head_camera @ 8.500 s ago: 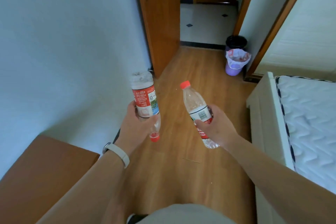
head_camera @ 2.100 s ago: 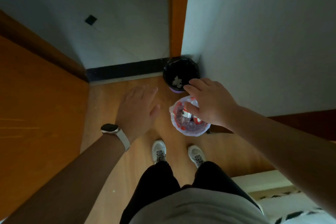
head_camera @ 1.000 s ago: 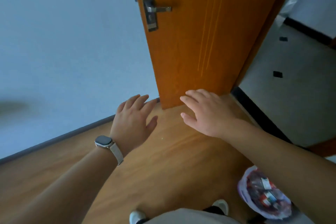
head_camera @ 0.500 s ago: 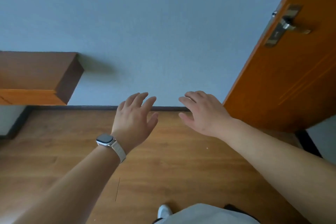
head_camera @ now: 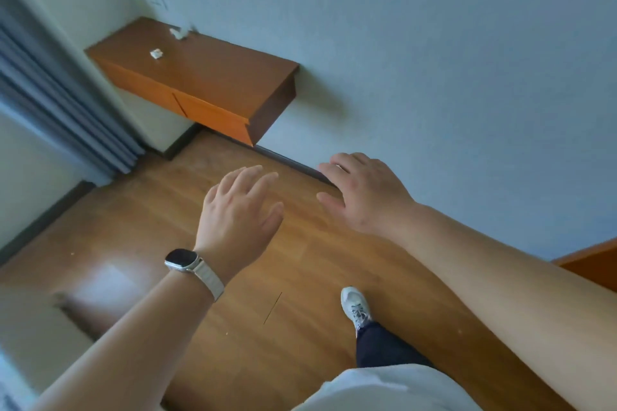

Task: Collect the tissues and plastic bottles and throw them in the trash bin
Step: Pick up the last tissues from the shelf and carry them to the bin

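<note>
Both my hands are held out in front of me over the wooden floor, palms down and holding nothing. My left hand (head_camera: pixel 238 210), with a watch on its wrist, has its fingers spread. My right hand (head_camera: pixel 365 192) is open too. Far ahead at the upper left, a wall-mounted wooden shelf (head_camera: pixel 213 83) carries two crumpled white tissues: one (head_camera: pixel 156 53) near its middle and another (head_camera: pixel 180 33) against the wall. No bottle and no trash bin is in view.
Grey curtains (head_camera: pixel 50 87) hang at the left beside the shelf. A pale blue wall (head_camera: pixel 434 60) runs along the right. A bit of orange door (head_camera: pixel 591 260) shows at the right edge. My shoe (head_camera: pixel 355 305) stands on the wooden floor (head_camera: pixel 150 210).
I dropped both bottles into the bin and turned away from it. The view has swung left past the door, and the shelf with tissues has come into sight. Both hands stay open.
</note>
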Tool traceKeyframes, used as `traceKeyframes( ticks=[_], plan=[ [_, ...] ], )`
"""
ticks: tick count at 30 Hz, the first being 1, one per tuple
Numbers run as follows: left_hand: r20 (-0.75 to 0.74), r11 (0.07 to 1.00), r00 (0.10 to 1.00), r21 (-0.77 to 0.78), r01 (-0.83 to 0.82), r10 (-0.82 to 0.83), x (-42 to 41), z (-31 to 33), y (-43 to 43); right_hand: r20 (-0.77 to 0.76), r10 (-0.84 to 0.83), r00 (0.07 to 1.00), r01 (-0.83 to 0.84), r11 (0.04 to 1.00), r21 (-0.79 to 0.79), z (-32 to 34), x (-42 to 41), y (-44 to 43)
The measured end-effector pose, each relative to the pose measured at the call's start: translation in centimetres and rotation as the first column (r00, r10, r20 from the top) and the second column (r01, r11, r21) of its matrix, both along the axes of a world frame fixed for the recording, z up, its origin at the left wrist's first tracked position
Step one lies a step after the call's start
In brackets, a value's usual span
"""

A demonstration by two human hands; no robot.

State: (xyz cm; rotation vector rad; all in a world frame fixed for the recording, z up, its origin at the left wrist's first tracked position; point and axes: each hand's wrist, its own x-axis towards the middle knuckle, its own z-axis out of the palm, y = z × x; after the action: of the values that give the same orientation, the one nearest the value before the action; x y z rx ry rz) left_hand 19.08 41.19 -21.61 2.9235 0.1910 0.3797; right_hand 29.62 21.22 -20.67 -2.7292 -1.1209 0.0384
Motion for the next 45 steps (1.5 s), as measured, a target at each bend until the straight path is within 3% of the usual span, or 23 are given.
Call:
traceKeyframes(
  ticks=[14, 24, 31, 45],
  plan=[
    [-0.006, 0.932, 0.934, 0.069, -0.356, 0.357, 13.1, 2.3, 4.8, 0.009, 0.309, 0.951, -0.309, 0.949, 0.064, 0.7, 18.6, 9.4],
    [-0.036, 0.844, 0.843, 0.039, -0.535, 0.536, 13.0, 2.3, 10.3, 0.035, 0.530, 0.847, -0.531, 0.846, 0.040, 2.3, 22.7, 18.1],
    [-0.023, 0.816, 0.816, 0.059, -0.576, 0.578, 11.6, 0.9, 18.0, 0.027, 0.590, 0.807, -0.590, 0.807, 0.010, 1.8, 23.0, 26.3],
    [0.039, 0.834, 0.835, 0.039, -0.550, 0.549, 10.9, 0.8, 42.9, 0.084, 0.524, 0.848, -0.521, 0.852, -0.053, 2.7, 21.8, 49.1]
  ],
)
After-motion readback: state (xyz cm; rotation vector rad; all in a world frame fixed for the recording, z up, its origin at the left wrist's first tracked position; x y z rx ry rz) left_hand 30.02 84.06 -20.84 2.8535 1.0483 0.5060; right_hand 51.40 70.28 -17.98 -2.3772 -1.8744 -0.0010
